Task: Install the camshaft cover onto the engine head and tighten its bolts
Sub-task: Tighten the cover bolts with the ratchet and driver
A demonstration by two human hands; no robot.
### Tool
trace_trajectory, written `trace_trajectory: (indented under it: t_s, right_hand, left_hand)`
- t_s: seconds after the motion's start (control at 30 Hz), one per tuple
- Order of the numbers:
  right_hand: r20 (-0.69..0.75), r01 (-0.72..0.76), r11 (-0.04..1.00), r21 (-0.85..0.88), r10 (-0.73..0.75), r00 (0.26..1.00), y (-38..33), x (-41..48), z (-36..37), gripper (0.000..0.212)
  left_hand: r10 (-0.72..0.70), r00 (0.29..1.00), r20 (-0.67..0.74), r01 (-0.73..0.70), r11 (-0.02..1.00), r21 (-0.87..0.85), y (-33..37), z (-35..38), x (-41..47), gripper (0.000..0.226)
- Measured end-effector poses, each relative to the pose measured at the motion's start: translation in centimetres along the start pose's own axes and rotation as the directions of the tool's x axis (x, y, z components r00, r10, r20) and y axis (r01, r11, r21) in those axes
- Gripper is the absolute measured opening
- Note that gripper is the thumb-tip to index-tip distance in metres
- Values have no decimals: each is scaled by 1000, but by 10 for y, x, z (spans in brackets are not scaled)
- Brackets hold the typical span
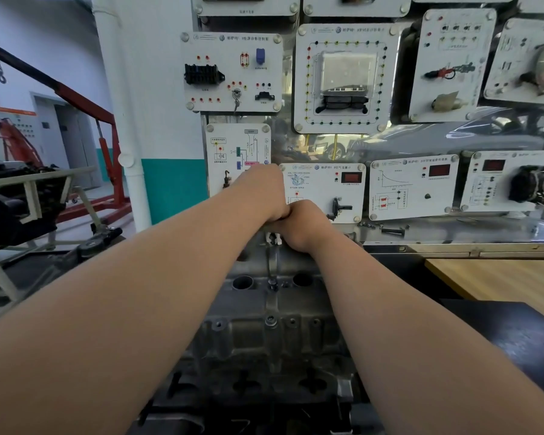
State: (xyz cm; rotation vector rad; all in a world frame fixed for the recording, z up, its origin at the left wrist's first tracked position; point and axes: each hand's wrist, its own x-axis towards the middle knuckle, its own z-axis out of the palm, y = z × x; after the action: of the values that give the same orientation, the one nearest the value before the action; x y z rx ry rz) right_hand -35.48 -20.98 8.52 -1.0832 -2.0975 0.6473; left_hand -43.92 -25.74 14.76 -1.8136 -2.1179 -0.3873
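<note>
White pillar [164,89], red engine crane [76,95] and grey door [76,142] to its left, teal band [176,189] at its foot, instrument panels [343,80] to its right, wooden worktop [500,281] lower right.

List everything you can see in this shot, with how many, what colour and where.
cover: one, grey metal, bottom centre, between the arms
wrench: one, steel shaft, upright on a bolt at the cover's middle
panels: a dozen or so, white, on the wall behind
crane: one, red, left background
engine: one, black, on a pale stand, far left
pipe: one, white, upright, left of the panels
loose bolts: a few, dark, on the ledge under the panels
table: one, wood, right
left hand: grips the wrench top
right hand: grips the wrench top, touching the left hand
</note>
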Motion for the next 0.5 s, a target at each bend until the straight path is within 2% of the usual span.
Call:
trace_trajectory:
  t_s: [0.1, 0.2, 0.3, 0.37, 0.5]
  right_hand:
    - [3, 0, 1000, -4, 0, 1000, -1, 1, 1, 33]
    - [1, -4, 1000, -2, 4, 1000, -1, 1, 1, 39]
    - [7, 7, 1000, -7, -7, 1000, -2, 0, 2, 38]
    - [16, 23, 1000, 6, -23, 1000, -1, 0, 2, 33]
    - [46, 30, 997, 76, -34, 998, 1, -2, -4, 29]
  left_hand:
    - [70, 993, 90, -74, 996, 45, -5, -9, -3, 19]
    - [97, 980, 176, -104, 994, 31, -10, -14, -7, 28]
    - [66, 979, 191, -90, 988, 122, -9, -13, -5, 23]
    - [23, 983, 181, -50, 988, 147, -6, -9, -4, 29]
    - [-14, 987, 159, -16, 983, 184, -2, -9, -1, 21]
